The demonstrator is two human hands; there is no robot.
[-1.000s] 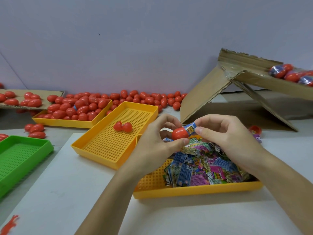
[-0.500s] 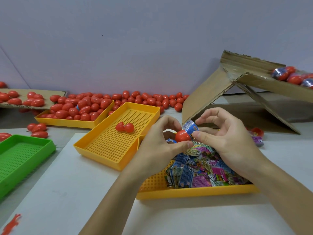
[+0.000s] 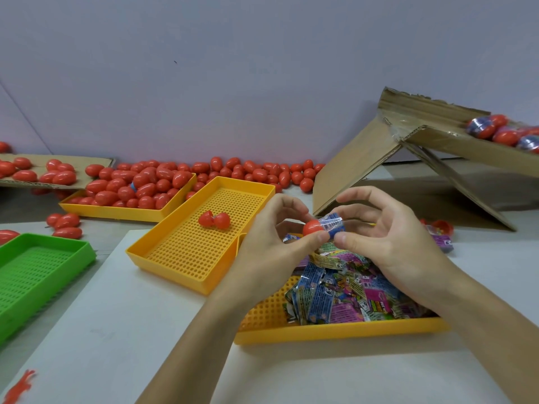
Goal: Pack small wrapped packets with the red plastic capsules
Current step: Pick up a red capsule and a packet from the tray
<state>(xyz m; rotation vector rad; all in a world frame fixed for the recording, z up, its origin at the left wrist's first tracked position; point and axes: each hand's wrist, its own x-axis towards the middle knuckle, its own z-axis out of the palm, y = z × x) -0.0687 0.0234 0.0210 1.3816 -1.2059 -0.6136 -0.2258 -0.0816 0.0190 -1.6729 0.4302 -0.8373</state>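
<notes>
Just above the far end of the nearest yellow tray (image 3: 335,330), a red capsule half (image 3: 311,228) is pinched between the thumb and fingers of the left hand (image 3: 271,243), its grip closed on the shell. A blue wrapped packet (image 3: 332,224) sticks out of the capsule half toward the right; the right hand (image 3: 390,243) closes its thumb and forefinger on the packet's lower edge, with its other fingers curled loosely above.

Below the hands, the nearest tray holds a heap of wrapped packets (image 3: 350,293), blue, pink and green, lying flat and overlapping. Touching that tray's left far corner, a second yellow tray (image 3: 163,252) sits at an angle and carries one opened capsule (image 3: 214,220), its two halves lying side by side.

Toward the far left of the surface, a third yellow tray (image 3: 116,212) is piled with closed red capsules (image 3: 137,188), and more of them line the far edge against the wall. A green tray (image 3: 73,249) lies at the left edge. At the far right, a cardboard box (image 3: 364,167) leans with its flaps open, with filled capsules (image 3: 493,132) resting on its upper flap.
</notes>
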